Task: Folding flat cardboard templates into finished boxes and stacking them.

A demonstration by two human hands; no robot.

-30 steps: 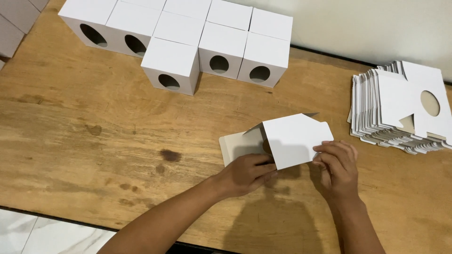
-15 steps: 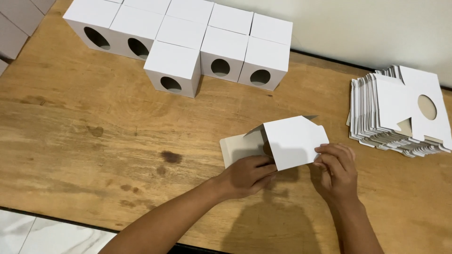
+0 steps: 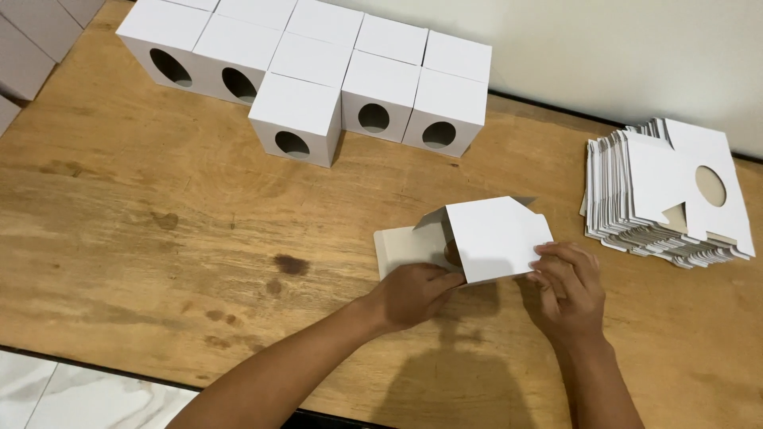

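Both hands (image 3: 413, 294) (image 3: 568, 290) fold white carton (image 3: 497, 238) (half-formed).

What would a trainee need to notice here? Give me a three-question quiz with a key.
1. True or false: both hands grip the half-folded white box.
2. The stack of flat blanks lies on which side of the wooden table? A near left, B right, C centre.
3. What shape is cut into the front of each finished box?

Key
1. True: left hand at its lower left edge, right hand at its lower right corner.
2. B.
3. A round hole.
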